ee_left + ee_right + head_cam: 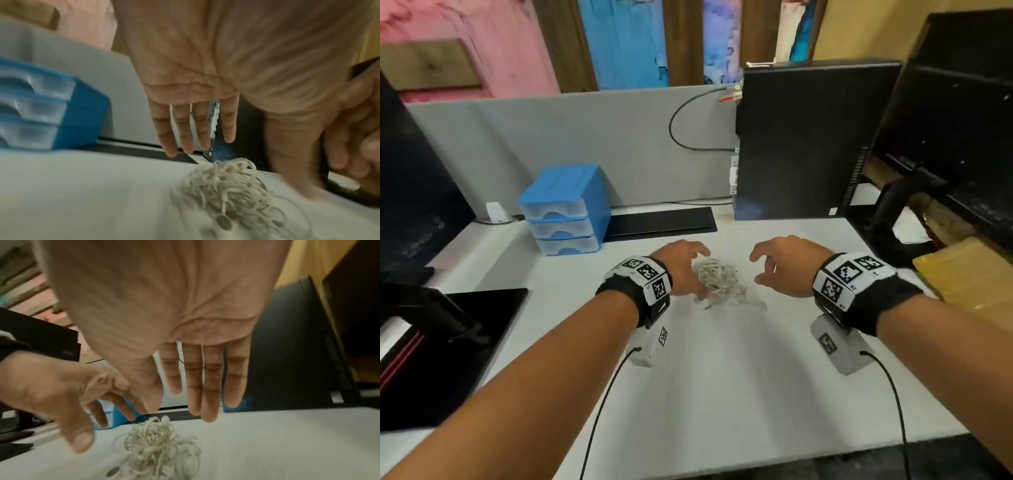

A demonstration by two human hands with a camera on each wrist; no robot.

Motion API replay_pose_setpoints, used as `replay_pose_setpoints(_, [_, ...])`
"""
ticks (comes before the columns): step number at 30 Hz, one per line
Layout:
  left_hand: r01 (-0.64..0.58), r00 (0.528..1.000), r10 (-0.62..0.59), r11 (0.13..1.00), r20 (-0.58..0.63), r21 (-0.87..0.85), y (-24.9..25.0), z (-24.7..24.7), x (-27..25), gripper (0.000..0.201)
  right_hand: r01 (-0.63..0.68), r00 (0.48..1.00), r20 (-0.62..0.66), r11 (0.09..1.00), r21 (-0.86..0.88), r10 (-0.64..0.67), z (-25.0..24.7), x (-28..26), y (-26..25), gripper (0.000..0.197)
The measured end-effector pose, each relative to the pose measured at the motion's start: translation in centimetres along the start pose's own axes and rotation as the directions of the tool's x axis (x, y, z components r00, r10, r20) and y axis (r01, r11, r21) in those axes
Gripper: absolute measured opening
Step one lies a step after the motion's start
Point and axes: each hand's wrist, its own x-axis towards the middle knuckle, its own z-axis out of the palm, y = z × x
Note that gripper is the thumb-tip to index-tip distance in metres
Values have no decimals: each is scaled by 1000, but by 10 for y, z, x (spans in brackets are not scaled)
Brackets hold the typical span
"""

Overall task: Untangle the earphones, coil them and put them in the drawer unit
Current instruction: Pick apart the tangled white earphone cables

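The earphones (719, 282) lay as a tangled white bundle on the white desk (722, 377), about midway between its left and right edges and somewhat toward the back edge. One earbud (223, 221) showed at the near side of the bundle in the left wrist view, and a loose strand of cord trailed off toward the right.

The left hand (681, 267) hovered over the left side of the bundle, palm down, fingers (185, 129) spread and only loosely bent, gripping nothing. Its thumb came down close beside the cord; whether it touched could not be told, as that part was blurred. The right hand (784, 263) hung just right of the bundle, palm down as well, its fingers (209, 386) nearly straight and apart from the cord, holding nothing. Both wrists wore black bands with white marker tags.

The blue drawer unit (566, 209) stood near the back left of the desk, against the grey divider panel (551, 137), with its three clear drawers closed. Just right of it, a flat black pad (661, 221) lay along the back edge. A black computer tower (801, 137) stood upright at the back right, with a dark cable (678, 126) looping from it across the panel. A monitor base (448, 342) sat at the left edge.
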Motion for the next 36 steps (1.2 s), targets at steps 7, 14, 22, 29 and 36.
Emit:
replay_pose_setpoints(7, [45,942,-38,999,333,-12,-10,24,54,131,-68,993,107,994,88,58,31,65,20,37])
replay_pose_setpoints(14, [218,874,-83,947,479,-235,-20,-17,73,89,-95,980,191,979,179,61,29,86,12,31])
replay_pose_setpoints(22, [245,885,-271,963,379,116,-12,8,82,72,-131,960,275,951,280,51,44,82,-2,35])
replay_pose_setpoints(29, [188,945,-148,975,293,-114,-24,8,63,40,-93,973,217,715,693,-84,54,61,-4,44])
replay_pose_setpoints(36, [100,992,-109,389,62,-916,-20,-8,5,28,146,989,-116,505,851,-90,38,28,-20,39])
